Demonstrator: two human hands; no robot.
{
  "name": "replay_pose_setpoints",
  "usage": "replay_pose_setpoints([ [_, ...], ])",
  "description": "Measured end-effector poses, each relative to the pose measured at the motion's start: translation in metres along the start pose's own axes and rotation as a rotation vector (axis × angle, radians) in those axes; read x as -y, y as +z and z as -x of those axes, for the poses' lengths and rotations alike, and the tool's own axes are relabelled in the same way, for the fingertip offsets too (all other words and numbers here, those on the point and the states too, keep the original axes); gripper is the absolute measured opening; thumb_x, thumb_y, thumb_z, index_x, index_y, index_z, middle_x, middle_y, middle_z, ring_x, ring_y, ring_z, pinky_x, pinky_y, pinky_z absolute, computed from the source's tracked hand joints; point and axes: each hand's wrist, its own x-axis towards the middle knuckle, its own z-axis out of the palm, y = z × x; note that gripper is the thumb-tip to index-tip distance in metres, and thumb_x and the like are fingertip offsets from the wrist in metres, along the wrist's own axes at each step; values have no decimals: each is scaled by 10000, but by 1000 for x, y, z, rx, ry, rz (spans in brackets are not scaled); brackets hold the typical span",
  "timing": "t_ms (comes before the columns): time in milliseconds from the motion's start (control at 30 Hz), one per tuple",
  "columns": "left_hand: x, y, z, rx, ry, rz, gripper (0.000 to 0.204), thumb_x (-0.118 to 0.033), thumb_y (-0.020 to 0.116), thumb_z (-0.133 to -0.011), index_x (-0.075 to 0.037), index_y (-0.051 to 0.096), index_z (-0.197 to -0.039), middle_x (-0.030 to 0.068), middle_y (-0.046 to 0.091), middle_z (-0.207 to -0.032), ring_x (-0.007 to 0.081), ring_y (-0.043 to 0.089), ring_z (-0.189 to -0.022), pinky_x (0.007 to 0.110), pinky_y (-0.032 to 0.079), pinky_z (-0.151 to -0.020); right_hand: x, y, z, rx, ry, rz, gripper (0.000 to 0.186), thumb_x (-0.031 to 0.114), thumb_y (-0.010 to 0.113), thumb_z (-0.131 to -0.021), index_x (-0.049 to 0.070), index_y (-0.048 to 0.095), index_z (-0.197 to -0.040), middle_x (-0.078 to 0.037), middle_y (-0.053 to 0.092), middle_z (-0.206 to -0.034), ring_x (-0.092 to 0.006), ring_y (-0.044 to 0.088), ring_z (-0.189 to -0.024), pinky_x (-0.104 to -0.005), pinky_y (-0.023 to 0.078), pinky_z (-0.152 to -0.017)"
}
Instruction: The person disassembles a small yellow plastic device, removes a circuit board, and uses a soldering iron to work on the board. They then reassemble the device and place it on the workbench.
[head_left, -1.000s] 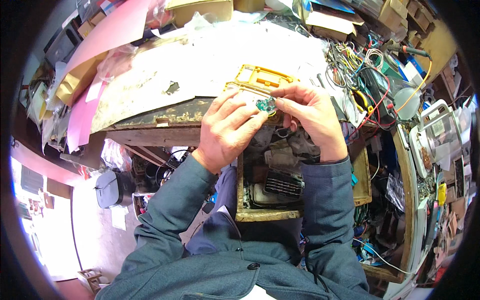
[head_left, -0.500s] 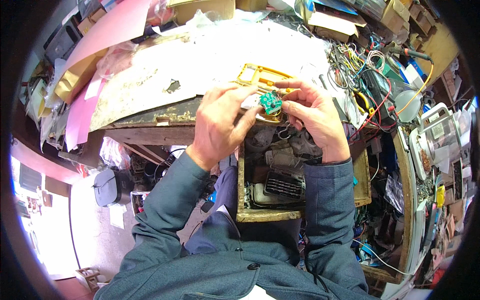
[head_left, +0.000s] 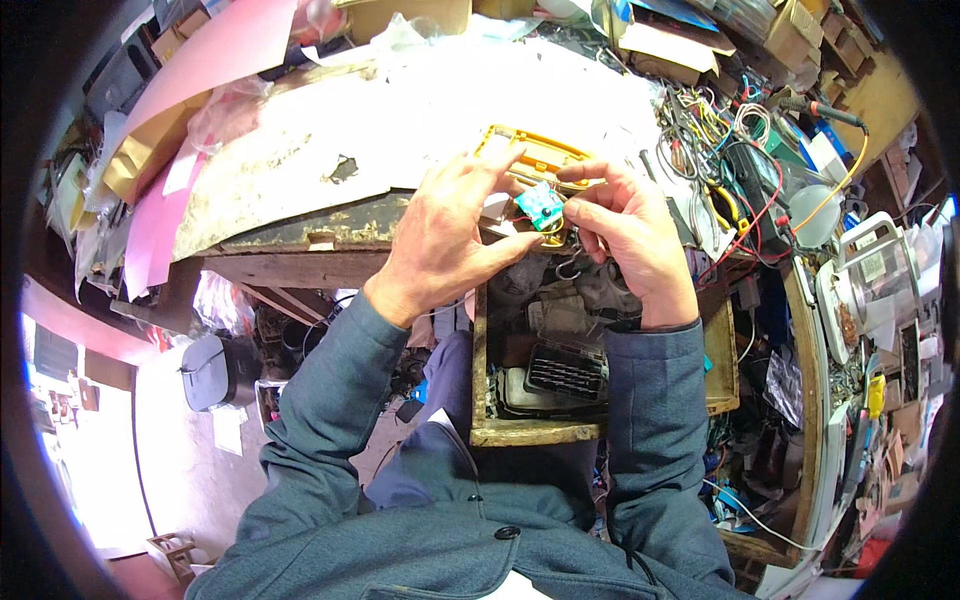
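A small green circuit board (head_left: 538, 206) is pinched by its right edge between the thumb and fingers of my right hand (head_left: 628, 222), above the bench's front edge. Thin wires show at the board's lower side. My left hand (head_left: 440, 232) is open to the left of the board, thumb and fingers spread apart, with a gap between them and the board. Behind both hands lies a yellow-orange plastic casing (head_left: 540, 150) on the bench, partly hidden by the fingers and the board.
Below the hands an open wooden drawer (head_left: 540, 432) holds a dark case of bits (head_left: 568, 372). Tangled cables (head_left: 690, 130) and a soldering iron (head_left: 822, 110) are at the right. Pink sheets (head_left: 155, 225) hang at the left of the worktop (head_left: 290, 190). A black bin (head_left: 212, 372) stands on the floor.
My left hand has drawn back leftward from the board, its thumb and fingers opening wider. The board has tilted and catches more light, while my right hand stays nearly in place.
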Motion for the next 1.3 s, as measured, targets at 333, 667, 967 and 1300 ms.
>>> replay_pose_setpoints([
  [333,-1,3,0,-44,-5,-7,882,-174,943,-833,-69,558,-1619,101,777,-1139,297,697,-1078,433,543,-1001,0,-1,-3,5,36,10,217,33,733,-1015,25,707,-1230,-23,709,-861,-53,584,-584,-196,436,-480],
  [667,0,4,0,-62,13,-19,900,-179,960,-818,-85,564,-1621,100,776,-1138,289,701,-1092,428,552,-997,-1,4,-2,-32,14,46,157,50,752,-1015,32,731,-1170,-5,717,-849,-38,580,-581,-193,442,-485],
  [967,-1,-2,-11,45,-191,195,427,-109,804,-977,-55,745,-1396,129,788,-1072,247,729,-993,386,580,-906,-3,7,-3,-50,-8,-16,166,52,777,-1011,27,749,-1173,-13,744,-879,-25,573,-595,-188,430,-504],
  [1300,-1,-3,-32,169,-429,407,206,-109,770,-1023,9,838,-1178,59,832,-958,95,732,-835,273,587,-765,-8,7,-4,-61,-55,-12,203,79,795,-1008,48,754,-1205,-5,762,-911,-2,545,-599,-175,407,-503],
])
